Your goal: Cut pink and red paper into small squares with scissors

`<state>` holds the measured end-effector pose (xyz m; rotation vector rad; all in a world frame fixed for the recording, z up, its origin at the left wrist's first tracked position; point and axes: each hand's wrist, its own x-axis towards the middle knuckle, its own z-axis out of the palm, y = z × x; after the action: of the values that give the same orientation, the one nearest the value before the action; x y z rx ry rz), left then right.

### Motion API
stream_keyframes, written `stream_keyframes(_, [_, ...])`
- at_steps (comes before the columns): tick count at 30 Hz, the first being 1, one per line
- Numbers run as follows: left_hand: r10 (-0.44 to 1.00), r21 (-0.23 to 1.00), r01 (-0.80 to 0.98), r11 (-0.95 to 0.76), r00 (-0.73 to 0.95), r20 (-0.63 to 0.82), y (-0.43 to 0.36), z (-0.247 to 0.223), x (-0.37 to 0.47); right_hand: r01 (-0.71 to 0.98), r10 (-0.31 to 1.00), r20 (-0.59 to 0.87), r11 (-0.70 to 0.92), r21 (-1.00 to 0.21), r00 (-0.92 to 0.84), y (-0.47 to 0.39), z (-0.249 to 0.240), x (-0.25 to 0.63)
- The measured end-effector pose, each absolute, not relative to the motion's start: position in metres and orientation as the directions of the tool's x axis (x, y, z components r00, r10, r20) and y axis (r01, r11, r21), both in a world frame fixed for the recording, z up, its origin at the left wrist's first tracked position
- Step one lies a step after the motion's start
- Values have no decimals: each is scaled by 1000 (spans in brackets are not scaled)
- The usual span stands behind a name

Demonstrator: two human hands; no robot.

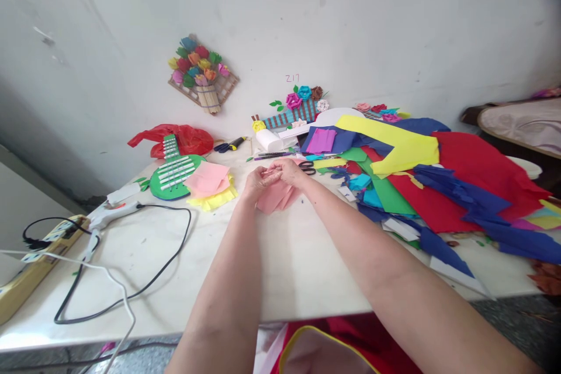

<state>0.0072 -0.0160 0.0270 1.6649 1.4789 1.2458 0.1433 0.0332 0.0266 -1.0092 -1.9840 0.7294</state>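
My left hand [258, 182] and my right hand [287, 172] meet over the middle of the table. Their fingers are pinched together on a small piece of pink crepe paper, mostly hidden by the fingers. Below them lie loose pink crepe paper pieces [277, 197]. Dark-handled scissors [308, 167] rest just right of my right hand. To the left, a stack of pink squares [208, 179] sits on yellow crepe paper [214, 200], next to a green guitar-shaped cutout [170, 191] with white rolled strips.
A white glue gun [114, 214] with a looping black cord lies left, by a power strip [41, 266]. Coloured paper sheets [460, 181] and scraps crowd the right side. Along the wall are a red plastic bag [188, 139], pliers [231, 144] and paper flowers [293, 100].
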Motion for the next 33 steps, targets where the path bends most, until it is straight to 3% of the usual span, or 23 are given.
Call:
stream_keyframes(11, [975,880,423,-215,38,220,-14,24,-2,120,873,271,345,-931,-405,35,24,143])
stream_keyframes(22, [976,876,442,-194,-3,217,-16,28,0,87,868,240,306,-948,-435,24,35,151])
stream_keyframes(33, [974,823,538,-183,-15,226,-11,26,-4,-36,880,134,132,-991,-456,20,40,150])
